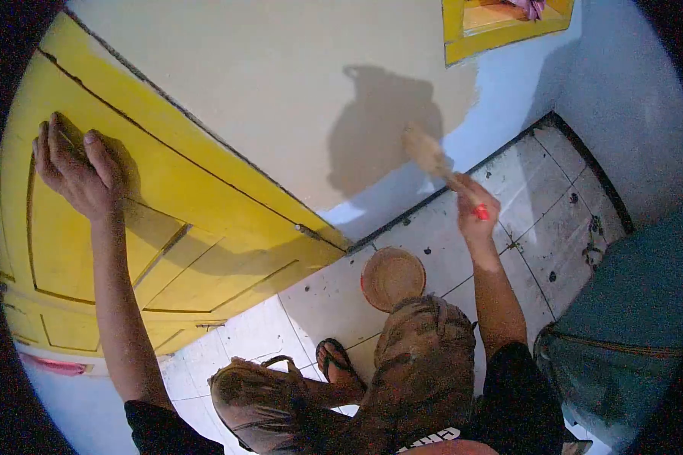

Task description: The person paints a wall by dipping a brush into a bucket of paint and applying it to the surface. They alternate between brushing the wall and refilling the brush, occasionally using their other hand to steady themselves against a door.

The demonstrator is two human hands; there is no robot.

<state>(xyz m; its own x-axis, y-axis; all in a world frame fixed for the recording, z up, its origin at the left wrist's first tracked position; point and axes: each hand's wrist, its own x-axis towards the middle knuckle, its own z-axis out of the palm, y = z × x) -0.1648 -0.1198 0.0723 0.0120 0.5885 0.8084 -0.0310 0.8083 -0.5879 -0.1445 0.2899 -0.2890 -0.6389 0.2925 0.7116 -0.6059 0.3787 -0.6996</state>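
My right hand [478, 208] is closed round the handle of a paintbrush [430, 155], whose bristles are coated in beige paint. The brush's tip is at the lower part of the wall [265, 83], where beige paint meets a pale blue area; whether it touches is blurred. A red patch shows on the brush handle beside my fingers. My left hand [83, 167] rests on the yellow door [174, 262] with its fingers apart, holding nothing. On the floor between door and right hand stands a round paint bucket [365, 287] with beige paint inside.
White floor tiles [535, 262] carry dark spots. A dark skirting strip [440, 189] runs along the wall's foot. At the right stands a large dark teal covered object [622, 326]. A yellow-framed opening [454, 51] is higher in the wall. My sandalled foot [338, 364] is near the bucket.
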